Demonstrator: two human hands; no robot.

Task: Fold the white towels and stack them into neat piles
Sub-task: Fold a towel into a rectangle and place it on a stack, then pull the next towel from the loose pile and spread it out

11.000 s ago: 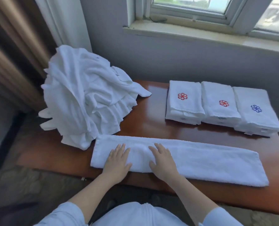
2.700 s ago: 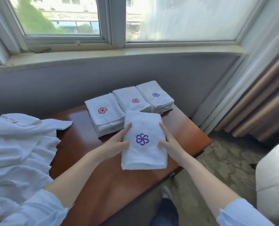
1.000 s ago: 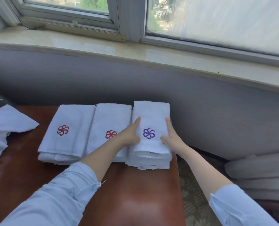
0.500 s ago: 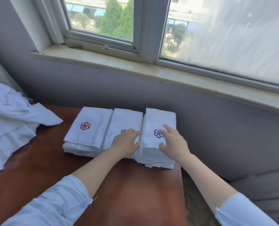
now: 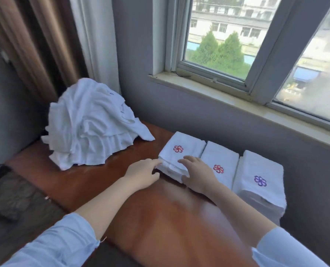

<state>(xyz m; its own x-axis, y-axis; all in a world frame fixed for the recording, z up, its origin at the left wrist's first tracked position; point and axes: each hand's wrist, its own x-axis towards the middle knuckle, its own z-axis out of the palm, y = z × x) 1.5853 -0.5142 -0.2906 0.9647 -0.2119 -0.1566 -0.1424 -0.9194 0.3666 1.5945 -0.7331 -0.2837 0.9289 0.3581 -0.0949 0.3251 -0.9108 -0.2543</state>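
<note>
On the table [image 5: 170, 218] your left hand [image 5: 143, 173] and right hand [image 5: 196, 175] rested open, gripping nothing, against three folded piles [image 5: 221, 160]; beyond the left, a heap of towels [image 5: 90, 124] awaited folding.

Room of a home or hotel: brown curtain [image 5: 35, 47], window [image 5: 216, 41], polished wooden table [image 5: 170, 218], logo-embroidered towels [image 5: 221, 160].

3 folded piles [image 5: 181, 151], 1 unfolded heap [image 5: 90, 126], 2 hands [image 5: 143, 173], 1 tbl [image 5: 170, 218].
</note>
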